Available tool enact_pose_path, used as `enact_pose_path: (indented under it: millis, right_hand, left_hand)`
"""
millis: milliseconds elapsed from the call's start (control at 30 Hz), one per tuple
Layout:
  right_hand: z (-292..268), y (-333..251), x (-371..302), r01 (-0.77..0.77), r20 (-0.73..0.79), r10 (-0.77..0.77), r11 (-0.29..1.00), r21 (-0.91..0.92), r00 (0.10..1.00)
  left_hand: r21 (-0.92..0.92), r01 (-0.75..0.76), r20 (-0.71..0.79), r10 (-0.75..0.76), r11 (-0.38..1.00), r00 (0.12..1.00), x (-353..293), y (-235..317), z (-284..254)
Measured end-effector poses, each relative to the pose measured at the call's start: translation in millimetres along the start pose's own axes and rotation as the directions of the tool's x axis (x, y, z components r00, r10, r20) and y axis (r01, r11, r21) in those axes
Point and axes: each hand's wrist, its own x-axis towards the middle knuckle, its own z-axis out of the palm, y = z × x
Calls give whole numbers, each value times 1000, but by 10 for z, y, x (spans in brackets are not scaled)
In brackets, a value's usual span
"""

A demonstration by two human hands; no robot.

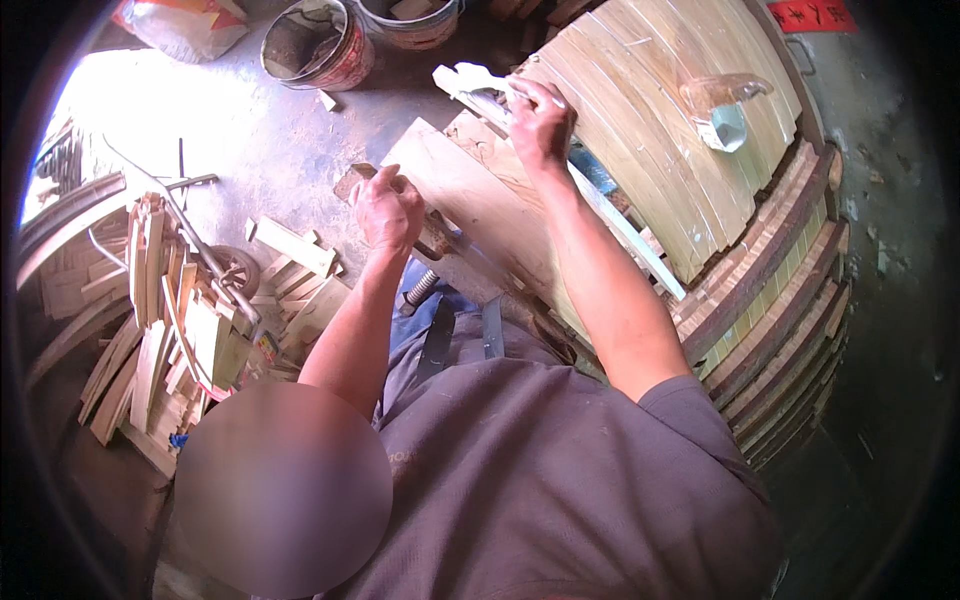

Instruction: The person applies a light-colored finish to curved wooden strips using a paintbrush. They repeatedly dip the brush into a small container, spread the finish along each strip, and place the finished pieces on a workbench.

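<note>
My right hand (542,122) is closed around a thin white tool (482,78), perhaps a brush or scraper; its exact kind is unclear. It is over the far end of a narrow wood strip beside the boards. My left hand (390,210) has its fingers curled, next to a small wooden block (352,183) at the bench edge. What it grips, if anything, is hidden. Between my arms lies a wide pale board (470,190) on the bench. A threaded metal screw (421,288) sticks out toward my body, below my left hand.
Curved slatted wood panels (640,110) are stacked at right, with a clear plastic cup or bag (727,126) on top. Wood offcuts (160,330) heap up at left around a long metal bar (195,245). Dirty buckets (318,48) and a white sack (185,25) stand at the back.
</note>
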Motion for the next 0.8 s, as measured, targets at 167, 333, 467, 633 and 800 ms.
enact_pose_path:
  millis: [167, 333, 467, 633, 800]
  right_hand:
    - [597, -36, 309, -151, -12, 158, 963, 223, 987]
    - [290, -12, 141, 91, -14, -90, 993, 74, 996]
    - [-375, 265, -417, 42, -52, -42, 999, 14, 998]
    - [-1432, 527, -1252, -33, -106, 17, 987, -156, 994]
    - [-2129, 367, -1669, -174, -154, 148, 970, -171, 977]
  left_hand:
    - [10, -79, -18, 79, 997, 997, -14, 68, -74]
    - [0, -104, -16, 104, 995, 994, -10, 2, -28]
    - [11, -101, -12, 101, 995, 995, -12, 35, -50]
    - [36, -68, 0, 68, 997, 998, -13, 17, -7]
    - [-31, -2, 51, 4, 1000, 999, 13, -100, 80]
